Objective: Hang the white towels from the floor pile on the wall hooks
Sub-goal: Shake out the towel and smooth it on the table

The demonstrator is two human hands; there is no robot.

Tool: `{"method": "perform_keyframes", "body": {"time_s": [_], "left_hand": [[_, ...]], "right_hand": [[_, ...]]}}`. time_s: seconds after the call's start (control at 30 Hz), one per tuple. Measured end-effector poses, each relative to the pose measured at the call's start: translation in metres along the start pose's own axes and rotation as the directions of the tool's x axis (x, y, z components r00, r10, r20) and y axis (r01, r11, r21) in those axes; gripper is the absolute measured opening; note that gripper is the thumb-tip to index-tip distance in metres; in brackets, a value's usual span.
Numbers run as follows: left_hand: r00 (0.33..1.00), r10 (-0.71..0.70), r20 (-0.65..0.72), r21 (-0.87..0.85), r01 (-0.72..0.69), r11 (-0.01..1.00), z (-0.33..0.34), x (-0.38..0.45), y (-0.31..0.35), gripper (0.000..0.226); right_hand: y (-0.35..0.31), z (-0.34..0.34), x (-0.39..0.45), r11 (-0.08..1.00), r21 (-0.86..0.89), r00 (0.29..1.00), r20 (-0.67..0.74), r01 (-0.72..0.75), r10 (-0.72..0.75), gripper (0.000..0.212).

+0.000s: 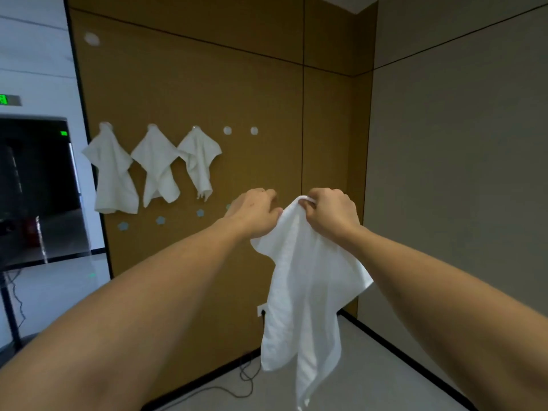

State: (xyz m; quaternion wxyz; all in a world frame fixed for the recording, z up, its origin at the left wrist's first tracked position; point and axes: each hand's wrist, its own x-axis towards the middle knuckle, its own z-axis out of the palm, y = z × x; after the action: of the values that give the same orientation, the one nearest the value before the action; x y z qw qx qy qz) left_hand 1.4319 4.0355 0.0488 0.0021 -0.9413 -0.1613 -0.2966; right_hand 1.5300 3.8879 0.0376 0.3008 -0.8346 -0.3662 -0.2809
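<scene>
A white towel (302, 292) hangs in the air in front of the brown wall, held up by its top edge. My right hand (330, 213) pinches the bunched top of it. My left hand (255, 210) grips the same edge just to the left. Three white towels hang on the wall hooks further left: one (114, 173), a second (157, 167) and a third (200, 161). Two bare round white hooks, one (227, 130) and another (254, 131), sit to the right of them, above my hands. The floor pile is out of view.
The brown wall panel (192, 84) meets a grey wall (459, 158) in a corner at the right. Small blue flower stickers (160, 220) sit below the hung towels. A cable (237, 387) trails on the floor from a wall socket (261, 310). A dark doorway (35, 188) is at the left.
</scene>
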Motion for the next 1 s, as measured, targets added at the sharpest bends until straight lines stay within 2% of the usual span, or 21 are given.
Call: {"method": "perform_keyframes", "body": {"time_s": [0.23,0.53,0.73,1.0], "left_hand": [[0.997,-0.033,-0.068,-0.032,0.031,0.999,0.04,0.087,-0.053,0.04],[0.995,-0.01,-0.096,-0.008,0.009,1.0,0.08,0.205,-0.119,0.041],[0.995,-0.025,-0.099,-0.02,0.024,1.0,0.11,0.261,-0.147,0.041],[0.994,-0.037,-0.104,0.017,0.039,0.999,0.154,0.331,-0.165,0.036]], "right_hand": [[0.01,0.068,0.087,0.999,0.018,0.999,-0.012,0.033,-0.033,0.024],[0.017,0.146,0.213,0.998,-0.009,0.997,-0.053,0.057,-0.057,0.022],[0.032,0.196,0.269,0.999,0.016,0.999,-0.018,0.049,-0.049,0.025],[0.059,0.259,0.35,0.99,0.065,0.992,-0.004,0.126,-0.126,0.024]]}}
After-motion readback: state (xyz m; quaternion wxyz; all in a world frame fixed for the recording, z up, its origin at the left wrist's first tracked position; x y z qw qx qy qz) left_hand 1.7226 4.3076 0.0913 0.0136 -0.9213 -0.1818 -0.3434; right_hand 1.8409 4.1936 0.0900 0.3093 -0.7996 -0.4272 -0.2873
